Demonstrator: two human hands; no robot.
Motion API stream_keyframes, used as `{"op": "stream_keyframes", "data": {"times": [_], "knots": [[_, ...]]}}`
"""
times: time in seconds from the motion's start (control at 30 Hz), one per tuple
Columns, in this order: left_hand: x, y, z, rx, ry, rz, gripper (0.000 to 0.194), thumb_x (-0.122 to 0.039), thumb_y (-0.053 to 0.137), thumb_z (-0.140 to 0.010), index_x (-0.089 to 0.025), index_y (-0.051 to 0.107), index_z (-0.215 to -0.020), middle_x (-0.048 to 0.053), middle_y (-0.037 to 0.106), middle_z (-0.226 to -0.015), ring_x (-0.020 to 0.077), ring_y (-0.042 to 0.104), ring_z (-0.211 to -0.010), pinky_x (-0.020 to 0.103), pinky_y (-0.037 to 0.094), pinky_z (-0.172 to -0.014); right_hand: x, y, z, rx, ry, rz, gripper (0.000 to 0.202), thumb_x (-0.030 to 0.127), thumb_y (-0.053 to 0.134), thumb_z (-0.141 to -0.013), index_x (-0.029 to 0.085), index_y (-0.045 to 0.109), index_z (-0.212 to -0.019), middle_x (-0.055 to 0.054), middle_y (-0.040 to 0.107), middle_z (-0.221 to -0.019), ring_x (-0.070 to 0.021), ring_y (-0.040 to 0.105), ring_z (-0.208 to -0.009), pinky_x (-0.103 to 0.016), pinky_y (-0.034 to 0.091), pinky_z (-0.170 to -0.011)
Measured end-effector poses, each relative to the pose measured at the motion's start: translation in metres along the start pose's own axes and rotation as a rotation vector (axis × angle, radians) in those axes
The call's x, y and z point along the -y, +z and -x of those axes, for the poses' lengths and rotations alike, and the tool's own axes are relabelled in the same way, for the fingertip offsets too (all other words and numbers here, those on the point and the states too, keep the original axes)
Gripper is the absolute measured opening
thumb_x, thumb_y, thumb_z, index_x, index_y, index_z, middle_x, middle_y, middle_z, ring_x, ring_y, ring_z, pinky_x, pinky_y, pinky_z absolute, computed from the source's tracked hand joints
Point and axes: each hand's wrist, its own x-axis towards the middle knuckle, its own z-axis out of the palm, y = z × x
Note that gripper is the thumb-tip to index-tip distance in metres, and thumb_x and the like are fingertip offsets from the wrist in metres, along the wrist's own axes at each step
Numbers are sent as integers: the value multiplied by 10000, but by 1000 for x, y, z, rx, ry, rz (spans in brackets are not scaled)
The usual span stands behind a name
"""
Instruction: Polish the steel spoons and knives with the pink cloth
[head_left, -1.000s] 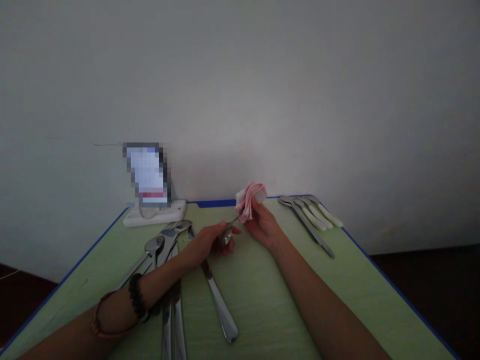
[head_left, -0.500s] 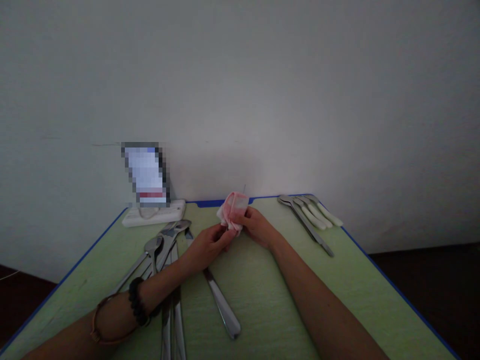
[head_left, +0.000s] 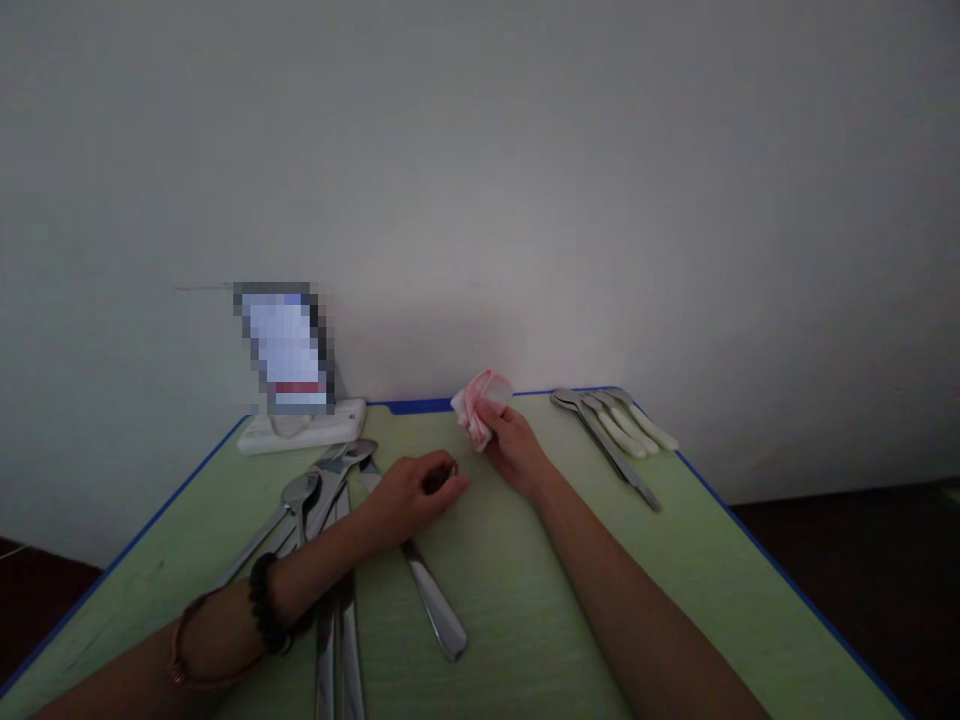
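Note:
A crumpled pink and white cloth (head_left: 474, 408) is pinched in my right hand (head_left: 516, 452), above the far middle of the table. My left hand (head_left: 416, 497) is apart from the cloth, lower and to its left. Its fingers curl toward the thumb around a dark hollow; a small pale glint shows at the fingertips, too small to name. Under my left hand and forearm lies a loose pile of metal cutlery, with a spoon (head_left: 301, 490) on top. A metal handle (head_left: 439, 610) sticks out to the right below my left wrist.
At the right back lie long metal spoons (head_left: 611, 455) beside several forks or spoons with pale handles (head_left: 626, 437). A phone with a blurred screen (head_left: 289, 345) leans on a white stand (head_left: 300, 430) at the left back. The green table (head_left: 517, 620) has blue edges near a wall.
My hands have come apart. My right hand has lifted the cloth slightly up and away from my left hand. A thin tip that stood above the cloth is out of sight.

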Motion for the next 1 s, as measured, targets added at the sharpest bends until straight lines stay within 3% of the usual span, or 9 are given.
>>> {"op": "stream_keyframes", "data": {"times": [0.3,0.57,0.7,0.8,1.0], "knots": [[-2,2,5,94,95,-63,234,-385,484,-809,-170,522,-725,-70,415,-539,89,390,-500,209,279,-510,10,-6,-8,-309,-72,-235,152,312,657,-759,176,594,-732,53,569,-558,-71,488,-471,-205,425,-493],[-1,1,7,51,57,65,288,-338,325,-890,-188,463,-686,-45,491,-540,110,462,-509,222,342,-544,11,0,0,-14,18,-4,366,483,739,-633,163,645,-783,2,641,-652,-108,568,-585,-261,499,-636],[1,3,6,33,48,109,311,-328,314,-904,-186,468,-675,-39,501,-558,110,475,-523,222,359,-561,10,1,6,110,59,109,361,485,738,-631,157,662,-760,-12,655,-664,-122,582,-613,-282,491,-689],[2,3,5,38,49,125,319,-348,326,-907,-182,474,-678,-39,497,-562,111,478,-531,222,354,-556,8,1,7,102,54,132,319,461,718,-669,150,666,-715,-17,652,-633,-122,580,-605,-260,474,-662],[0,1,5,44,90,113,264,-386,393,-879,-161,530,-869,-56,457,-612,104,415,-551,216,302,-529,10,2,1,-75,46,-61,232,379,627,-783,152,672,-783,-31,684,-718,-119,608,-630,-240,487,-627]]}}
